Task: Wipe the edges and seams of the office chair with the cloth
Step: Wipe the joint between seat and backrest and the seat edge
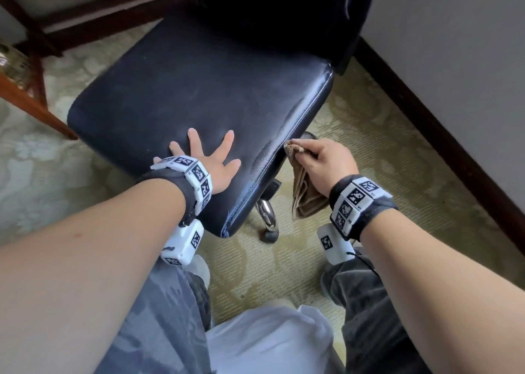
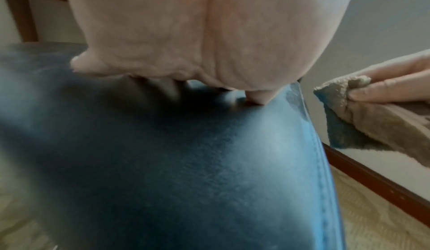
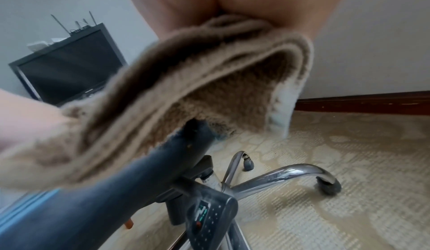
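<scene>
While you are bending over the chair, this is how things are lying:

Chair: the dark navy leather office chair seat (image 1: pixel 199 89) is standing on pale patterned carpet (image 1: pixel 369 152), its backrest toward the wall.
Left hand: your left hand (image 1: pixel 211 163) is pressing flat on the near part of the seat cushion, fingers straight and spread wide, holding nothing.
Right hand: your right hand (image 1: pixel 326 165) is gripping a folded tan terry cloth (image 1: pixel 305 194), fingers curled round its upper end.
Cloth: its fuzzy top corner is touching the stitched right side edge of the seat, just beside your left hand; the rest is hanging down below your palm.
Seam: the stitched seam (image 2: pixel 391 189) is running along that right edge of the cushion.
Base: the chrome star-shaped chair base (image 3: pixel 279 176) with dark casters is sitting under the seat.
Surroundings: a dark wooden skirting board (image 1: pixel 443 135) is lining the grey wall on your right.
</scene>
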`<state>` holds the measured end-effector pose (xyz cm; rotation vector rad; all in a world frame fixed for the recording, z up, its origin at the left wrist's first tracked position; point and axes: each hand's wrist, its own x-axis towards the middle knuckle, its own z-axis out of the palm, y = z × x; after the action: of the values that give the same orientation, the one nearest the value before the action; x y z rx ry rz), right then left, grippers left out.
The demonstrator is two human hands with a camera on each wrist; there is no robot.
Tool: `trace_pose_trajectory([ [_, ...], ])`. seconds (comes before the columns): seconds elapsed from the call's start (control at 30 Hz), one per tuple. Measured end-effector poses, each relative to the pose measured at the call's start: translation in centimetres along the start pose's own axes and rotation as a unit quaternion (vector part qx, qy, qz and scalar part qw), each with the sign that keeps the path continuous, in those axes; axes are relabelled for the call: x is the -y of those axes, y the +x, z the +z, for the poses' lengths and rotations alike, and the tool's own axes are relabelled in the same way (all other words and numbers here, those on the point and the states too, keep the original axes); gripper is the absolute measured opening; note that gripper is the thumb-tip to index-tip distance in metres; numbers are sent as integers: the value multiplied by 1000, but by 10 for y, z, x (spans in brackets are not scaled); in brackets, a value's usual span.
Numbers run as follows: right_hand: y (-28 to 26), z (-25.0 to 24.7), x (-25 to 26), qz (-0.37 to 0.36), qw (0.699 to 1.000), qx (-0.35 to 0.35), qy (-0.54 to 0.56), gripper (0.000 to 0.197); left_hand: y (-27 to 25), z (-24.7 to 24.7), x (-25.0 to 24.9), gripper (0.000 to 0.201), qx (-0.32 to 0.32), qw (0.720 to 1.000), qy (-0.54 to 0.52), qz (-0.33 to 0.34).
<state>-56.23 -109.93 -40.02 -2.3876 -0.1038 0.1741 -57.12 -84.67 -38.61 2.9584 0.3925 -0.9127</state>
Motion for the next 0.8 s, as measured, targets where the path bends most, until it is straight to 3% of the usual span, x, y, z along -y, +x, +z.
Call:
trace_pose_trajectory([
  [0.2, 10, -17, -13, 39, 998, -18, 54, 30, -2, 2, -11, 64, -20, 998, 27, 44],
  [0.3, 11, -13, -9, -1, 998, -9, 67, 30, 3, 4, -13, 63, -4, 998, 13, 56],
  [0.47, 6, 12, 1, -64, 998, 20, -2, 26, 8, 7, -12, 60, -1, 998, -2, 67],
  [0.63, -14, 29, 17, -156, 982, 98, -49, 25, 14, 11, 1, 54, -16, 995, -17, 95],
  [0.8, 12, 17, 10, -62, 996, 14, -56, 25, 14, 11, 10, 55, -10, 994, -16, 104],
])
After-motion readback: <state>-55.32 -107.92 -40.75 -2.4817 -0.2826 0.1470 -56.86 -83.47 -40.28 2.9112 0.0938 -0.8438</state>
